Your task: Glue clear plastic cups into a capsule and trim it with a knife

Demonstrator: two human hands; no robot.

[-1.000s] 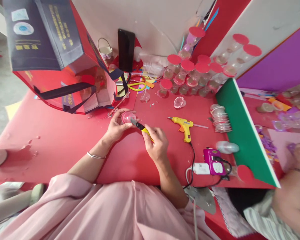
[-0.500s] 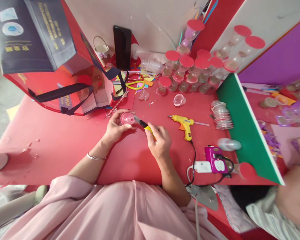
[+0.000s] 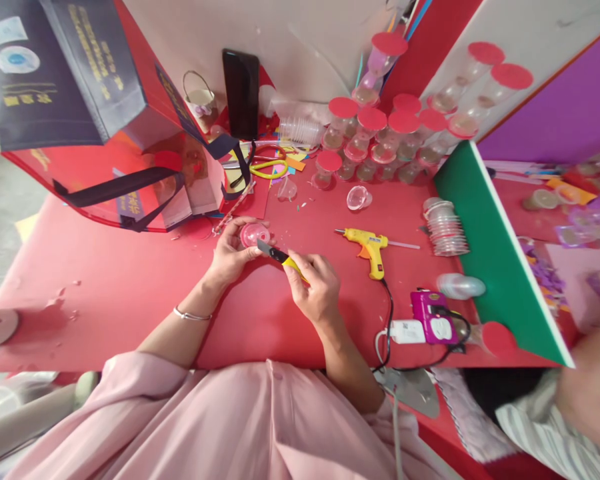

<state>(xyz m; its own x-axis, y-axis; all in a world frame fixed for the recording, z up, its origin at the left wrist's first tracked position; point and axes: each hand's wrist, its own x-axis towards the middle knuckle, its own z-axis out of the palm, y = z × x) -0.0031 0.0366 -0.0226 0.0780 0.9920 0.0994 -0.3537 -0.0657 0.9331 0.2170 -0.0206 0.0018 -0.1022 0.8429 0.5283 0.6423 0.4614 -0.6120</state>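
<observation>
Left hand [image 3: 230, 257] has its fingers curled round a small clear cup with a pink bottom [image 3: 255, 235], holding it just above the red table [image 3: 105, 293], near the middle and right in front of the big red and navy bag [image 3: 95, 113]. Right hand [image 3: 314, 288] is closed tight on a yellow-handled craft knife [image 3: 280, 257], blade tip touching the cup's near edge. Further right a yellow glue gun [image 3: 369, 244] lies flat, then a stack of clear lids [image 3: 444, 230] beside the green board [image 3: 495, 267].
</observation>
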